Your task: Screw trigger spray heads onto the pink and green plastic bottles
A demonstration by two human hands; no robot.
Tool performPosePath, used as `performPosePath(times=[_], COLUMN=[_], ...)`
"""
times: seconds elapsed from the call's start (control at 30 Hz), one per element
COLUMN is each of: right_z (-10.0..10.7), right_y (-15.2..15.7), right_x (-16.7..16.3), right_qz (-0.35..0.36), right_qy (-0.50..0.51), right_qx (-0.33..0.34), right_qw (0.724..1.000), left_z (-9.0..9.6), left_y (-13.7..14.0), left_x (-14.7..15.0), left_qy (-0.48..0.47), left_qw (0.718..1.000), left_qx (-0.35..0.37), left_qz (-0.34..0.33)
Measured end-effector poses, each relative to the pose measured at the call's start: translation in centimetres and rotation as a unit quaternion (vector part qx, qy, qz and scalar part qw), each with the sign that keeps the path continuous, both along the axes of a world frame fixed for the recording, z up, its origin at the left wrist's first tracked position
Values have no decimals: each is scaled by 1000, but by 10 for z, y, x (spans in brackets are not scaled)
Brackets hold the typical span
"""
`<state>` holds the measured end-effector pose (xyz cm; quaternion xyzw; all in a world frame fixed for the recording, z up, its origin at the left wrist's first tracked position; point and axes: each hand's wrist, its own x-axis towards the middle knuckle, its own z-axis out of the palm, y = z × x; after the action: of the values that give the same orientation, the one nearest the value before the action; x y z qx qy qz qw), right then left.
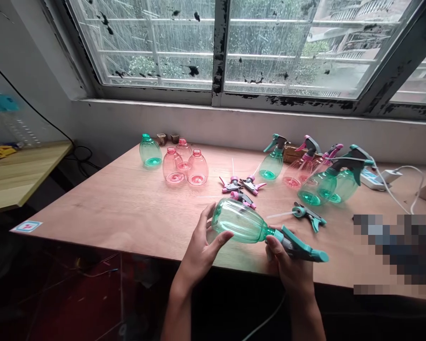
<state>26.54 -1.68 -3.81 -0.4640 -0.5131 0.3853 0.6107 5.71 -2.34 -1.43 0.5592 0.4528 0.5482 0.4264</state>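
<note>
A clear green spray bottle (239,221) lies sideways in the air over the table's front edge, its base to the left. Around its base end curl the fingers and thumb of my left hand (203,241). My right hand (293,270) grips the neck, where a teal and dark grey spray head (298,244) sits on the bottle. Just beyond, a loose teal spray head (308,215) with a white tube lies on the table. Several loose pink and grey spray heads (250,184) lie behind the held bottle.
Three pink bottles without heads (198,168) and a green one (151,152) stand at the back left of the wooden table (128,208). Several bottles with heads, one a green spray bottle (271,163), stand at the back right. A power strip (376,179) with a white cable lies beyond them.
</note>
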Motion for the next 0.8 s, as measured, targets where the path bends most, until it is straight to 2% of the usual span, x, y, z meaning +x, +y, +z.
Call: performPosePath(times=[0.27,0.4,0.57,0.67,0.8], right_z=[-8,-13,-10,-8,-7], right_y=[3,8,6,2,-1], right_x=[6,12,8,3,1], right_qz=[3,3,4,-3,-6], right_qy=[26,22,31,25,27], right_qx=[-9,-8,-13,-25,-34], right_qw=[1000,1000,999,999,999], left_z=[4,4,4,2,3], left_y=[-2,-3,-4,-3,0], left_x=[-1,0,0,0,1], left_qy=[55,48,30,21,64], left_qw=[997,998,998,1000,997], left_qx=[46,35,9,6,37], left_qz=[-17,-31,-52,-17,16])
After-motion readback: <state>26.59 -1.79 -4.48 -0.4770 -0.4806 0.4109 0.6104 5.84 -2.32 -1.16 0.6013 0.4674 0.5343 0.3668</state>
